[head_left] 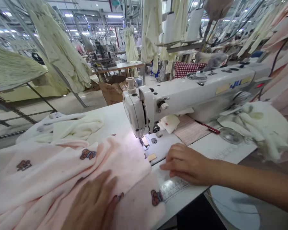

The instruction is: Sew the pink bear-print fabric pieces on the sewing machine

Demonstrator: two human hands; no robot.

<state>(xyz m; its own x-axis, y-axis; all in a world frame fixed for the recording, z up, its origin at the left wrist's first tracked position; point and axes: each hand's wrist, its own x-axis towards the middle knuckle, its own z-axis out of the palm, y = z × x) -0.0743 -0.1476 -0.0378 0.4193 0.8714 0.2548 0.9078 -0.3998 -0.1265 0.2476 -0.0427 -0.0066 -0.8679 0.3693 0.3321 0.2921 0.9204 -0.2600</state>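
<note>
Pale pink fabric [69, 166] printed with small brown bears spreads in loose folds over the left of the sewing table. My left hand [93, 198] lies flat on it, fingers stretched out and slightly blurred. The cloth's right edge reaches close to the lit needle and presser foot [142, 141] of a white sewing machine [182, 99]. My right hand [188, 164] rests on the white tabletop, right of the fabric and apart from it. Its fingers are loosely bent, with nothing visible in them. A printed ruler scale [176, 191] runs along the table just below that hand.
Beneath the machine arm lies a pink checked cloth [190, 129], with a red pen-like tool [210, 128] beside it. Cream fabric pieces [256, 124] are heaped at the right. More cream cloth [74, 129] lies at the left back. A cardboard box [112, 92] stands beyond the table.
</note>
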